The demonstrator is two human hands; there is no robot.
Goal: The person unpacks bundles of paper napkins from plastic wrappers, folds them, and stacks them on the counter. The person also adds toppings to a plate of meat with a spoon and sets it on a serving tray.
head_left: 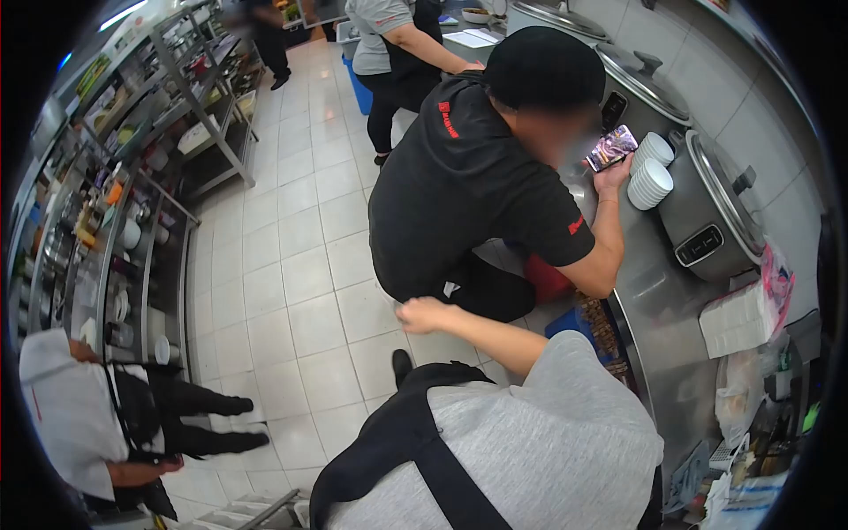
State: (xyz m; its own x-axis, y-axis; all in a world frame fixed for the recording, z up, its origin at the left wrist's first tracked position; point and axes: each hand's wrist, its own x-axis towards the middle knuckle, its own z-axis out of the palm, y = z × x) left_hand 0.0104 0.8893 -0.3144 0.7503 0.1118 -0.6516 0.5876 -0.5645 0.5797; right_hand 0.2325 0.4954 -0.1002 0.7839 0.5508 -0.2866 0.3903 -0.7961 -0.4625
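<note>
My right hand point(427, 314) reaches forward from a grey short sleeve, its fingers curled closed and the palm side hidden. I cannot tell whether anything is in it. In this view it overlaps the lower back of a crouching person point(459, 185) in a dark shirt and black cap. My left hand is out of view. My grey shirt and black apron point(380, 433) fill the bottom of the frame. The crouching person holds a phone point(611, 148) over the steel counter, beside stacked white bowls point(651, 181).
Large cookers point(707, 208) line the steel counter point(658, 309), with a stack of white foam boxes point(738, 320) nearer me. A blue container point(565, 322) sits below. Shelving point(168, 97) runs along the left of the tiled floor point(305, 256). Other people stand at left point(71, 415) and beyond point(389, 53).
</note>
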